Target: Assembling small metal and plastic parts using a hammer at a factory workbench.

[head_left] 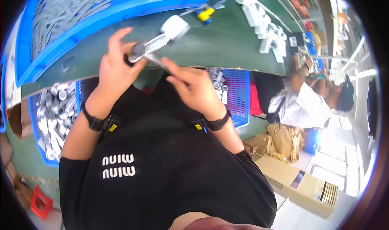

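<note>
- Nearest the camera, the person's black shirt fills the lower middle, with both forearms rising from it toward the bench.
- The left hand is closed around the dark round end of a grey metal part, fingers curled over it and the forefinger raised.
- The part slants up and to the right from that hand and ends in a white block that hangs over the green worktop.
- The right hand pinches a thin grey strip between thumb and fingertips; the strip's far tip meets the metal part just beside the left hand.
- Below the bench edge, a blue crate of short metal tubes sits at the left, and a blue basket at the right.
- Further off, a large blue bin of grey strips stands on the worktop at the upper left.
- White plastic pieces lie in a row at the far right of the worktop.
- Beyond that, another person in a white shirt works.
</note>
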Demonstrator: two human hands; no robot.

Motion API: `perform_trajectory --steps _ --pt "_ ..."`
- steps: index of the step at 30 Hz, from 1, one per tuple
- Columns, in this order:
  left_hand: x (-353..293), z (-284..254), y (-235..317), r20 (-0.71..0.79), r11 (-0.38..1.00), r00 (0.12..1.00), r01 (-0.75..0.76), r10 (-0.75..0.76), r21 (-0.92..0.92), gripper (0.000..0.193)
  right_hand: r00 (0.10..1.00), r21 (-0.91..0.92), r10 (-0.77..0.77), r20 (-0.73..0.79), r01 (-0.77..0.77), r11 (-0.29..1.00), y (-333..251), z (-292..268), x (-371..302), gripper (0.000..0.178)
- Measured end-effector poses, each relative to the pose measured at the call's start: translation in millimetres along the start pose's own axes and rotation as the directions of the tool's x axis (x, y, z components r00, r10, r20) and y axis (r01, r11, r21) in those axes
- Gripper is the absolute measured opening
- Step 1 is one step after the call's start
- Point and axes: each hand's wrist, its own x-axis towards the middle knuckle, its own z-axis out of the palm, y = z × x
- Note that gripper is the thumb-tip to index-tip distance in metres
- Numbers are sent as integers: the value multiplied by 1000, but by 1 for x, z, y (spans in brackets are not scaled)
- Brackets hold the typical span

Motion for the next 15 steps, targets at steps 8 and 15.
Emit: perform_trajectory --steps 8,15 --pt "2 7 7 -88 978 974 -207 208 11 72 966 695 236 -109 -96 712 33 3 -33 46" --pt "-5 -77 13 87 957 960 -274 266 93 19 707 763 523 -476 37 645 74 -52 -23 61"
